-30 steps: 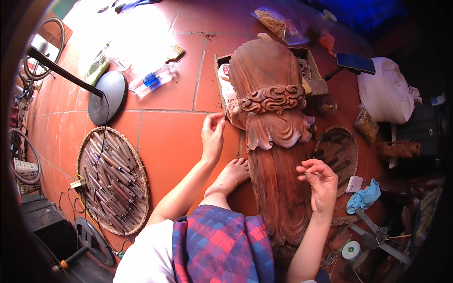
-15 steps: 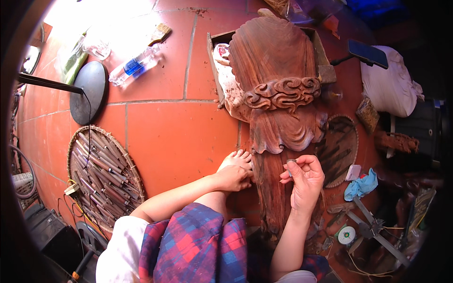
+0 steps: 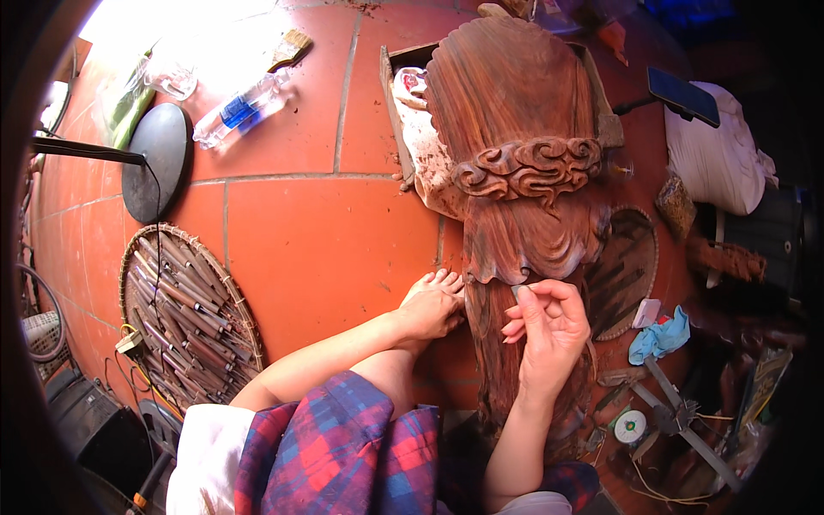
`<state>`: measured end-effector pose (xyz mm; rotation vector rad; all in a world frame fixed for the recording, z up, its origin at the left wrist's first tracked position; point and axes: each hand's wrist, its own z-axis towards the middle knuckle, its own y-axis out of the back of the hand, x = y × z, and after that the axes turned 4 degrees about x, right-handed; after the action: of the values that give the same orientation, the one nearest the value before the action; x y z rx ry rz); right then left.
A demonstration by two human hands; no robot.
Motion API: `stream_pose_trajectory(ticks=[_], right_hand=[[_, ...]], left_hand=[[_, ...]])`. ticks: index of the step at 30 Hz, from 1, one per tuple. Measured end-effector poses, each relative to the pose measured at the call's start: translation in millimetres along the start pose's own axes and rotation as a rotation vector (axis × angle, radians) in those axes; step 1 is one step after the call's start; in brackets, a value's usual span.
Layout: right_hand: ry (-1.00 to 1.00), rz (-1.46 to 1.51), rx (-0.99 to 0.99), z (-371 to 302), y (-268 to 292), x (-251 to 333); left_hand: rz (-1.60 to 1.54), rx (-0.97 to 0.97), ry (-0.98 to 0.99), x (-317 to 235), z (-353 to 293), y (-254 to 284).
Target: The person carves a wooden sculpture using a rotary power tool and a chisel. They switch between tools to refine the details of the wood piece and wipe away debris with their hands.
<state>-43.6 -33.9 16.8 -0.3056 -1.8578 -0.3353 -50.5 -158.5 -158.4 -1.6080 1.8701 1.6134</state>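
Observation:
A large reddish-brown wood carving (image 3: 515, 81), with flowing grooves and a band of swirling scrolls, lies in front of me and runs toward my lap. Over its narrow near part, my right hand (image 3: 554, 335) pinches a small flat grey piece (image 3: 518, 292) between thumb and fingers, just below the wavy carved folds. What that piece is made of is too small to tell. My left hand (image 3: 431, 313) rests by my bare foot (image 3: 442, 278), beside the carving's left edge. Its fingers bend downward and their tips are hidden.
A round woven basket of chisel-like tools (image 3: 184, 318) stands left on the tiled floor. Beyond it are a black round lamp base (image 3: 157, 163), a plastic bottle (image 3: 243, 110) and a brush (image 3: 290, 49). A phone on a holder (image 3: 682, 96) and blue cloth (image 3: 659, 335) are on the right.
The view has shifted slightly, so the carving appears a little farther right. My right hand has moved slightly against the carving, nearer its folds, still pinching the piece. My left hand stays by the foot.

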Motion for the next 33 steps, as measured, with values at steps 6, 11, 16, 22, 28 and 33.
stream_pose_trajectory(ticks=[6,11,16,22,28,33], right_hand=[[0.129,-0.168,-0.089,4.0,-28.3,-11.4],[0.08,-0.152,-0.101,4.4,-17.1,-9.6],[0.11,0.042,-0.157,0.8,2.1,-5.5],[0.129,-0.185,-0.064,7.0,-23.7,-6.7],[0.082,-0.042,-0.205,-2.1,25.1,8.3],[0.042,-0.088,-0.025,0.3,-16.0,10.0]], left_hand=[[0.002,-0.006,-0.011,-0.6,1.1,0.7],[-0.019,-0.058,-0.047,4.6,0.4,-4.0],[0.0,-0.026,-0.012,-3.7,-0.4,1.1],[-0.018,-0.055,-0.031,5.2,4.0,-8.2],[0.013,-0.098,-0.062,8.7,3.2,-15.8],[-0.042,-0.065,-0.028,6.7,9.4,-15.7]])
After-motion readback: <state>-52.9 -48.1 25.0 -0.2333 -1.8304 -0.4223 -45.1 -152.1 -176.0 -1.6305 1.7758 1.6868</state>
